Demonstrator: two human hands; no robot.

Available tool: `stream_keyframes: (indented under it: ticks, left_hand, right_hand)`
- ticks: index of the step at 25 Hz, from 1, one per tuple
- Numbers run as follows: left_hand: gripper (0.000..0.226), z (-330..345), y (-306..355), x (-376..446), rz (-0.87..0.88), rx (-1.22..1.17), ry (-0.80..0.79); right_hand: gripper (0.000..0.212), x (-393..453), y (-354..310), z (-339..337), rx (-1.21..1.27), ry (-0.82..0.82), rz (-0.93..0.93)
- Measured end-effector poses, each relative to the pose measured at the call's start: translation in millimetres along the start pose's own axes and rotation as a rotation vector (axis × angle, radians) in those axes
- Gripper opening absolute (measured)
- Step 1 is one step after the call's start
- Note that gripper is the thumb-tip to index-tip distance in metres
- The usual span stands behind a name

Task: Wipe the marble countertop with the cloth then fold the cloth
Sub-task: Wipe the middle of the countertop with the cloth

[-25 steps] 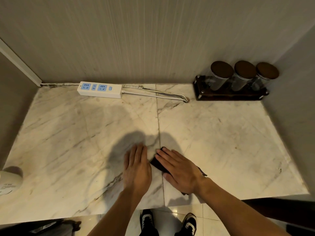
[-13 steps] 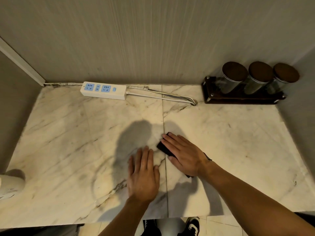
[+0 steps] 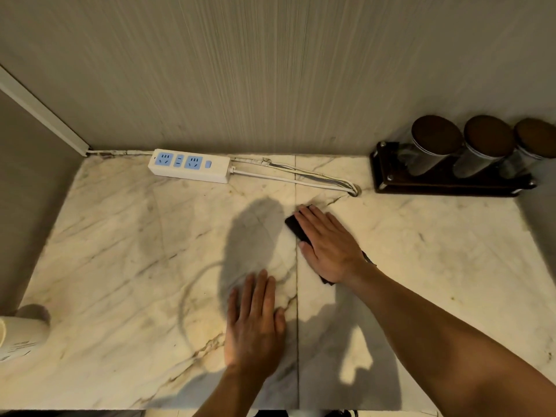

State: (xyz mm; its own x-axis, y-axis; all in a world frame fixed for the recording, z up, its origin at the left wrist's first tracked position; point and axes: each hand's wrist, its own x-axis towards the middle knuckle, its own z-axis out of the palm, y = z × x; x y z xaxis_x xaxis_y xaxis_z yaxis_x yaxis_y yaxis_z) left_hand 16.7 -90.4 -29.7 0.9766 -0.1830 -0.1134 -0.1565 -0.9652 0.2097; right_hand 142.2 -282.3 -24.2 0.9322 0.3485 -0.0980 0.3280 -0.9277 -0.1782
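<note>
Since a moment ago, my right hand (image 3: 329,245) has pushed the dark cloth (image 3: 296,228) farther back along the marble desk (image 3: 120,251), toward the wall and the white cable (image 3: 301,179). My left hand (image 3: 255,323) has stayed near the front edge.

My right grip is flat and open, fingers straight, pressing down on the cloth and not pinching it. The cloth sits right under that palm. Only a dark strip shows past my fingertips and a small bit by my wrist, so I think it is bunched or folded small, but I cannot tell for sure. Its long side seems to run from the front right to the back left.

My left grip is open too, palm down on the bare stone, holding nothing. It lies well apart from the cloth, nearer to me, so the right hand is the one for the next wipe. The power strip (image 3: 189,166) lies close ahead.
</note>
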Motion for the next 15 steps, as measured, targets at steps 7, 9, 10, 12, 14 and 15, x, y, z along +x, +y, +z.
stream_keyframes:
  ticks: [7,9,10,12,14,15]
  left_hand:
    - [0.056,-1.2,-1.2,1.4,0.009,0.014,-0.018]
    - [0.057,-1.2,-1.1,1.7,0.005,0.01,-0.023]
    - [0.057,-0.9,-1.1,1.8,0.001,0.01,-0.027]
    - [0.057,-0.4,-1.5,1.9,0.0,0.012,-0.034]
    - [0.057,0.6,-2.2,1.4,0.006,0.007,-0.033]
    - [0.057,1.2,-2.4,1.3,0.008,0.003,-0.031]
  right_hand:
    - [0.061,22.2,-0.6,4.8,0.064,0.068,0.298]
    - [0.061,24.6,-2.5,5.7,0.073,0.097,0.38]
    - [0.061,26.0,-3.2,6.1,0.082,0.104,0.423]
    - [0.062,27.4,-5.0,6.1,0.111,0.127,0.527]
    - [0.061,25.7,-8.0,5.7,0.139,0.164,0.631]
    - [0.061,23.9,-9.9,5.5,0.152,0.177,0.678]
